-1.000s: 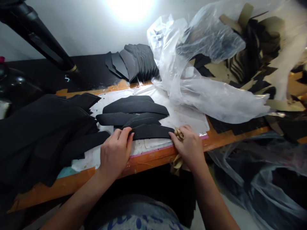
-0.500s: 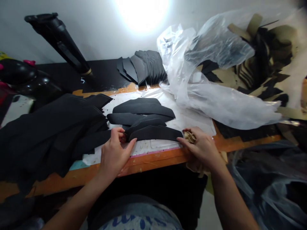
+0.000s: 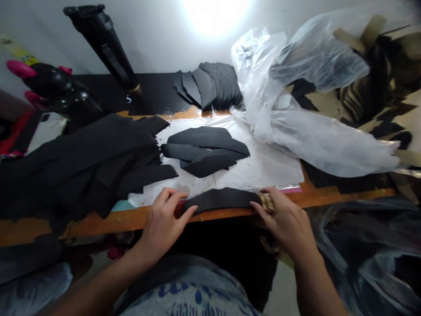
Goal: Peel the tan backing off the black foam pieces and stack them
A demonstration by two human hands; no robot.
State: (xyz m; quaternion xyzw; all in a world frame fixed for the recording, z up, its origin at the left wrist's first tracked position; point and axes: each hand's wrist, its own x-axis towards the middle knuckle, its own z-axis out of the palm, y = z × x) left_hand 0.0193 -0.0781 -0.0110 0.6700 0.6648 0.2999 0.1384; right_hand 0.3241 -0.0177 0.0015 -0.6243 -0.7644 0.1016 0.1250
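A curved black strip of sheet material (image 3: 223, 199) lies level at the table's front edge, one end in each hand. My left hand (image 3: 166, 217) pinches its left end between thumb and fingers. The right end is pinched by my right hand (image 3: 286, 221), which also has a crumpled tan wad (image 3: 267, 202) tucked in its palm. I cannot tell whether that wad is cloth or paper. Just beyond the strip, several similar black pieces (image 3: 210, 162) overlap on white paper (image 3: 276, 169). To the left spreads a large heap of black pieces (image 3: 88, 166).
At the back stands a row of stacked dark grey pieces (image 3: 223, 85). A see-through plastic bag (image 3: 309, 136) covers the right side, beside tan and black cut pieces (image 3: 358, 101). A black cylindrical object (image 3: 108, 48) and a glossy black figure (image 3: 69, 92) stand at back left.
Both hands have drawn the black strip off the overlapping pieces, towards my body and the table's front edge. The view has shifted slightly left.
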